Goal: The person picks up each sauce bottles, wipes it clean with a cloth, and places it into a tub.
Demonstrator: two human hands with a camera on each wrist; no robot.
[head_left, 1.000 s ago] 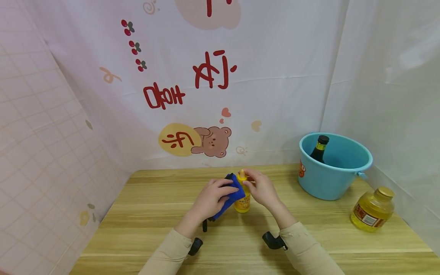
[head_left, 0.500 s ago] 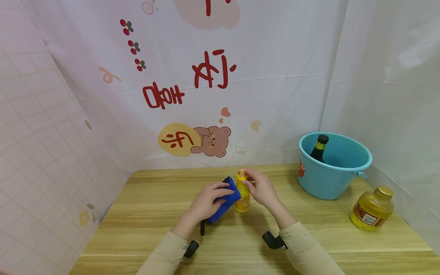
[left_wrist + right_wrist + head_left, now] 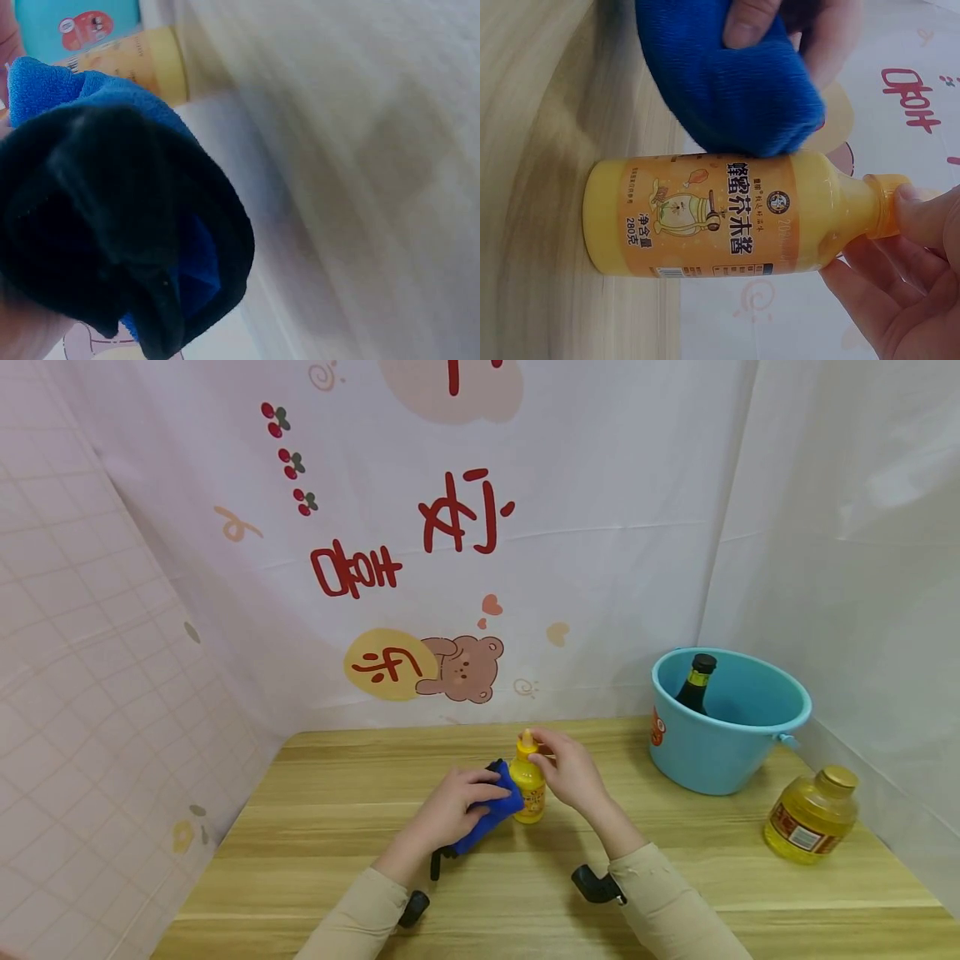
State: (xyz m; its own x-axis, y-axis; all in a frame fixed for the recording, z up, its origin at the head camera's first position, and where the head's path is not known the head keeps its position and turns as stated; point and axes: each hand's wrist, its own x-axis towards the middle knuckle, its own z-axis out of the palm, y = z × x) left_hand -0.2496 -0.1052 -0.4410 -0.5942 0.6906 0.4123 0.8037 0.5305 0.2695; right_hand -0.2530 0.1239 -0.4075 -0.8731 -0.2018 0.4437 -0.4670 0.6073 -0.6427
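A yellow squeeze bottle of sauce with an orange label stands upright on the table. My right hand grips it by its cap and neck; in the right wrist view the thumb lies on the orange cap. My left hand holds a folded blue cloth with black edging, its fingers over the top. The cloth lies against the bottle's left side, over part of the label. In the left wrist view the black trim of the cloth curls round in front and hides most of that hand.
At the back right a light blue bucket holds a dark bottle with a black cap. A squat bottle of yellow oil stands by the table's right side. Behind the wooden table hangs a printed white sheet.
My left hand has drawn the cloth down along the bottle's left side, from near the neck to the label, and slightly leftward. The right hand and bottle stay in place.
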